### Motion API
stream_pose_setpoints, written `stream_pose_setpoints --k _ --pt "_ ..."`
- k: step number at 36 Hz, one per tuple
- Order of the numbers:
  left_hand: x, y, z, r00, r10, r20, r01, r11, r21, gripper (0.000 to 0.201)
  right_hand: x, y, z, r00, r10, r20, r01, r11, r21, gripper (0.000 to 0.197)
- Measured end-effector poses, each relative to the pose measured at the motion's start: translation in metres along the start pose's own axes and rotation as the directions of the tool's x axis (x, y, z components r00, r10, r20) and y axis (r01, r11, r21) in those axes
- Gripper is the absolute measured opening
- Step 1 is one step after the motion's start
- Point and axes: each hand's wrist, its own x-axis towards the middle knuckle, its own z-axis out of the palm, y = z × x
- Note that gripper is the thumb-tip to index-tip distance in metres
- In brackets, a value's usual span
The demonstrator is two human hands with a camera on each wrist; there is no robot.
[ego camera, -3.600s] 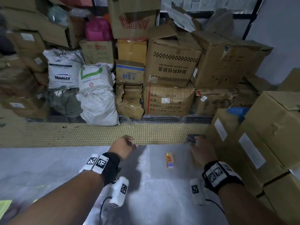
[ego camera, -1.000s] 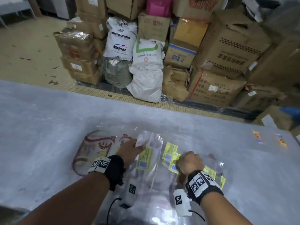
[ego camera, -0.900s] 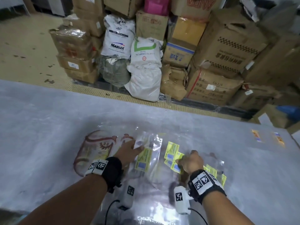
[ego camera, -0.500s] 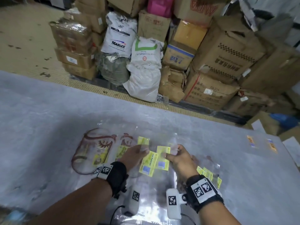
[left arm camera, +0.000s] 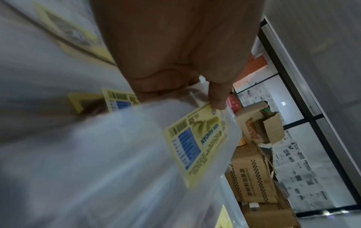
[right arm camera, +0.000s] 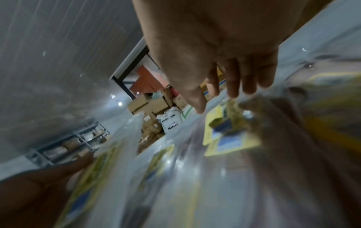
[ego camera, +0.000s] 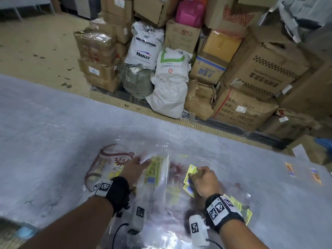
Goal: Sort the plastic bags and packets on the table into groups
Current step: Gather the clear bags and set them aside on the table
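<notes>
A pile of clear plastic bags with yellow labels lies on the grey table in front of me. My left hand pinches the top edge of one clear yellow-labelled bag and holds it slightly raised; the left wrist view shows the thumb pressed on that bag. My right hand pinches the corner of a small yellow-labelled packet further right, with its fingers over the packet. A clear bag with a red-brown print lies to the left.
Two orange-labelled packets lie apart at the table's far right. Beyond the table's far edge, stacked cardboard boxes and white sacks stand on the tiled floor. A box stands near the table's right end.
My hands, close together on one yellow-labelled bag half a second ago, have parted. The left keeps the bag and draws it leftward; the right has shifted right onto another packet.
</notes>
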Motion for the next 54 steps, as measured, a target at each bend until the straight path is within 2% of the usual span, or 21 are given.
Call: stream_pose_setpoints --k 2,4,6,9,11,12,14,18,21,24,26,28,34,40,42,45,47,49,51,53,54 --pt "0.002 -0.003 -0.007 0.998 -0.022 -0.061 0.023 1.0 0.004 0.036 -0.002 0.006 0.0 1.0 0.019 -0.016 -0.022 0.979 -0.203 0.052" --pt "0.003 -0.007 -0.011 0.997 -0.023 -0.077 0.021 0.999 -0.025 0.032 -0.006 0.008 0.0 0.999 0.03 -0.013 -0.032 0.958 -0.286 0.06" --pt "0.005 -0.014 -0.013 0.996 -0.031 -0.084 0.028 0.999 -0.038 0.055 -0.005 0.009 0.004 0.998 0.051 -0.028 -0.057 0.945 -0.321 0.063" --pt "0.014 -0.032 -0.015 0.996 -0.063 -0.06 0.058 0.994 -0.088 0.063 -0.006 0.006 0.005 0.996 0.09 -0.014 -0.089 0.939 -0.332 0.065" --pt "0.023 -0.046 -0.015 0.995 -0.089 -0.053 0.082 0.991 -0.11 0.078 -0.004 0.006 0.005 0.996 0.094 0.003 -0.088 0.945 -0.314 0.063" --pt "0.031 -0.057 -0.014 0.994 -0.098 -0.049 0.091 0.988 -0.122 0.081 -0.004 0.006 0.003 0.997 0.074 0.006 -0.069 0.948 -0.311 0.063" --pt "0.026 -0.048 -0.009 0.994 -0.102 -0.03 0.097 0.987 -0.124 0.071 -0.001 0.005 0.003 1.0 0.028 0.004 -0.025 0.954 -0.299 0.066" --pt "0.005 -0.013 0.004 0.996 -0.087 0.029 0.089 0.992 -0.091 0.021 0.0 0.005 0.008 0.999 -0.041 -0.034 0.038 0.995 -0.093 0.082" --pt "-0.001 -0.001 0.013 0.994 -0.084 0.076 0.09 0.992 -0.085 0.028 0.003 0.007 0.014 0.999 -0.035 -0.019 0.039 0.964 0.263 0.083" --pt "-0.003 0.003 0.022 0.989 -0.066 0.129 0.077 0.994 -0.082 0.024 0.0 -0.002 0.011 0.999 -0.05 0.019 0.036 0.893 0.448 0.058" --pt "-0.006 0.008 0.027 0.99 -0.064 0.126 0.073 0.995 -0.069 0.025 -0.003 -0.01 0.006 0.996 -0.053 0.07 0.0 0.796 0.606 0.035" --pt "-0.006 0.011 0.033 0.99 -0.08 0.119 0.09 0.993 -0.08 0.022 -0.006 -0.018 0.001 0.986 -0.075 0.149 -0.054 0.702 0.71 0.024" --pt "-0.005 0.013 0.034 0.989 -0.089 0.116 0.104 0.986 -0.13 0.049 -0.013 -0.037 -0.006 0.918 -0.237 0.317 -0.118 0.602 0.79 0.015" --pt "-0.008 0.013 0.024 0.98 -0.114 0.164 0.145 0.971 -0.191 0.023 -0.016 -0.043 -0.004 0.867 -0.279 0.413 -0.193 0.575 0.795 0.012" --pt "-0.007 0.009 0.018 0.976 -0.123 0.18 0.156 0.971 -0.18 0.029 -0.017 -0.041 -0.002 0.863 -0.281 0.421 -0.195 0.584 0.788 0.015" --pt "-0.008 0.006 0.013 0.978 -0.118 0.174 0.136 0.986 -0.094 0.05 -0.017 -0.036 0.0 0.896 -0.213 0.39 -0.171 0.646 0.744 0.023" --pt "-0.012 0.008 0.011 0.985 -0.08 0.151 0.09 0.994 -0.061 0.039 -0.015 -0.029 0.002 0.939 -0.131 0.317 -0.146 0.685 0.714 0.011" --pt "-0.012 0.009 0.007 0.988 -0.052 0.147 0.058 0.998 -0.035 0.023 -0.009 -0.019 0.005 0.988 -0.073 0.133 -0.018 0.815 0.579 0.012" --pt "-0.012 0.01 0.004 0.989 -0.038 0.145 0.042 0.999 -0.021 0.018 -0.007 -0.009 0.005 0.998 -0.037 -0.052 0.054 0.919 0.39 0.018" --pt "-0.009 0.009 0.002 0.993 -0.046 0.105 0.051 0.998 -0.044 0.008 -0.009 -0.003 0.001 0.993 -0.012 -0.117 0.041 0.968 0.249 0.011" --pt "-0.008 0.008 0.001 0.995 -0.054 0.089 0.059 0.997 -0.056 0.007 -0.008 0.001 0.0 0.991 -0.012 -0.133 0.033 0.988 0.153 0.017"
